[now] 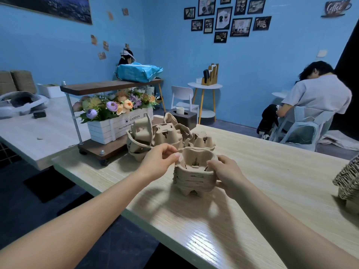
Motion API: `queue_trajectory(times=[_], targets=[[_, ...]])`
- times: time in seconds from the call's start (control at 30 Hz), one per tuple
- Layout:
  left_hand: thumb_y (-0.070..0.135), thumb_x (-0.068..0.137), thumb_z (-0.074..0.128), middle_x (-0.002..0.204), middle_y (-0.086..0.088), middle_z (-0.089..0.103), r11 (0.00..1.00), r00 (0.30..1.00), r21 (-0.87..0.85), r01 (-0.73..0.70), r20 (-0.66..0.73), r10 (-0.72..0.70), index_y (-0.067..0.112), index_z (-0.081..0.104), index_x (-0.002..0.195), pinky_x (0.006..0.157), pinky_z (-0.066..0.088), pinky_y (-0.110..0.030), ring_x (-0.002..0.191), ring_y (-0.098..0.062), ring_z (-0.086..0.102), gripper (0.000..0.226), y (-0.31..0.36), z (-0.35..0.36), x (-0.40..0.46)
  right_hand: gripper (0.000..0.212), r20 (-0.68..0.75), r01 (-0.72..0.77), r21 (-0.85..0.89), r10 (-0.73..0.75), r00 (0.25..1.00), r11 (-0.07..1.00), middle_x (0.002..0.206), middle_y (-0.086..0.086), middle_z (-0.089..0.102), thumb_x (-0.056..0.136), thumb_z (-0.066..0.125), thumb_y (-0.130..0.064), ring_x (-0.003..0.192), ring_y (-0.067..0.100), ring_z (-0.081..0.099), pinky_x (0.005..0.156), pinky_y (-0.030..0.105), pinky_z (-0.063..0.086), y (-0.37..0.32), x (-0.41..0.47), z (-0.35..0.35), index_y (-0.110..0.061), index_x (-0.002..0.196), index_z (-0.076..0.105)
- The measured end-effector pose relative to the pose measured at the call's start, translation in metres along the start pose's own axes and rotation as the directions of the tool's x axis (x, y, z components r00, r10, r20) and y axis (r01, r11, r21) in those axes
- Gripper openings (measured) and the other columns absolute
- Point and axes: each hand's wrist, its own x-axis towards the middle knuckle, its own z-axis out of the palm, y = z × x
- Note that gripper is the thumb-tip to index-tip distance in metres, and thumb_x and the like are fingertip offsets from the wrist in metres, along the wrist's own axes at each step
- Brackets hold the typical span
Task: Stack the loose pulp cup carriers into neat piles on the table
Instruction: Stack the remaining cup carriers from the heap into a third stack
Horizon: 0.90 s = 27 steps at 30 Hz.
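2 hands (191, 167) gripping carrier stack (194, 176), right fingertips hidden behind its wall.

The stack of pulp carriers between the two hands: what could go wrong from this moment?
1. The stack looks uneven in its layers; if the left hand, pinching the top rim, presses harder than the right hand at the side, it may tilt or slide.
2. The loose carriers lie tangled right behind; pulling one out could drag others toward the flower box.
3. The thin rim may bend under the pinch.
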Motion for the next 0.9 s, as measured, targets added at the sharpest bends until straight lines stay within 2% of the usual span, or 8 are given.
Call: queue_trajectory(times=[0.1,0.17,0.33,0.47,0.67,0.77,0.9], targets=[[0.019,0.088,0.063,0.101,-0.006,0.058,0.975,0.983,0.216,-0.054,-0.157,0.090,0.013,0.062,0.102,0.081,0.046,-0.023,0.086,-0.015,0.055,0.015,-0.007,-0.009,0.016,0.017,-0.085,0.062,-0.033,-0.064,0.994,0.998,0.090,0.006,0.061,0.088,0.050,-0.015,0.079,0.020,0.050,0.071,0.035,0.041,0.004,0.010,0.000,-0.017,0.097,0.064],[0.019,0.087,0.063,0.106,-0.004,0.052,0.950,0.963,0.309,-0.032,-0.245,0.112,0.013,0.059,0.106,0.085,0.043,-0.027,0.093,-0.015,0.051,0.020,-0.007,-0.016,0.029,0.017,-0.124,0.074,-0.038,-0.078,0.989,0.997,0.092,0.007,0.063,0.088,0.050,-0.017,0.081,0.021,0.052,0.072,0.036,0.041,0.006,0.017,-0.001,-0.015,0.098,0.064],[0.027,0.083,0.066,0.124,-0.011,0.041,0.898,0.916,0.430,0.098,-0.391,0.087,0.015,0.049,0.116,0.101,0.038,-0.046,0.118,-0.029,0.041,0.038,-0.014,-0.028,0.065,0.022,-0.184,0.096,-0.074,-0.108,0.977,0.993,0.096,0.007,0.064,0.088,0.051,-0.018,0.080,0.021,0.051,0.069,0.031,0.037,0.007,0.032,-0.009,-0.013,0.104,0.065],[0.029,0.077,0.074,0.132,-0.015,0.033,0.856,0.896,0.469,0.219,-0.443,0.014,0.011,0.041,0.118,0.100,0.037,-0.047,0.126,-0.033,0.032,0.056,-0.015,-0.030,0.082,0.020,-0.191,0.084,-0.062,-0.094,0.977,0.995,0.095,0.006,0.063,0.088,0.051,-0.018,0.079,0.020,0.051,0.069,0.031,0.038,0.007,0.040,-0.013,-0.013,0.102,0.064],[0.017,0.079,0.069,0.130,-0.017,0.040,0.832,0.905,0.473,0.291,-0.417,-0.080,0.009,0.042,0.116,0.090,0.044,-0.049,0.114,-0.038,0.047,0.046,-0.023,-0.035,0.089,0.019,-0.163,0.067,-0.059,-0.075,0.984,0.996,0.091,0.003,0.063,0.085,0.051,-0.016,0.079,0.019,0.052,0.071,0.035,0.041,0.006,0.042,-0.016,-0.016,0.100,0.063],[0.009,0.086,0.057,0.118,-0.014,0.047,0.861,0.900,0.436,0.263,-0.432,-0.057,0.013,0.044,0.097,0.072,0.041,-0.040,0.093,-0.033,0.050,0.018,-0.022,-0.039,0.086,0.017,-0.164,0.066,-0.061,-0.075,0.984,0.996,0.090,0.004,0.062,0.086,0.051,-0.016,0.079,0.020,0.052,0.070,0.036,0.041,0.006,0.042,-0.016,-0.016,0.097,0.063],[0.004,0.089,0.050,0.106,-0.014,0.049,0.890,0.885,0.409,0.201,-0.466,0.014,0.011,0.043,0.091,0.062,0.034,-0.035,0.078,-0.027,0.048,0.010,-0.014,-0.048,0.079,0.018,-0.177,0.071,-0.044,-0.078,0.981,0.997,0.094,0.006,0.063,0.087,0.051,-0.016,0.081,0.021,0.052,0.071,0.036,0.041,0.006,0.039,-0.016,-0.015,0.101,0.063]])
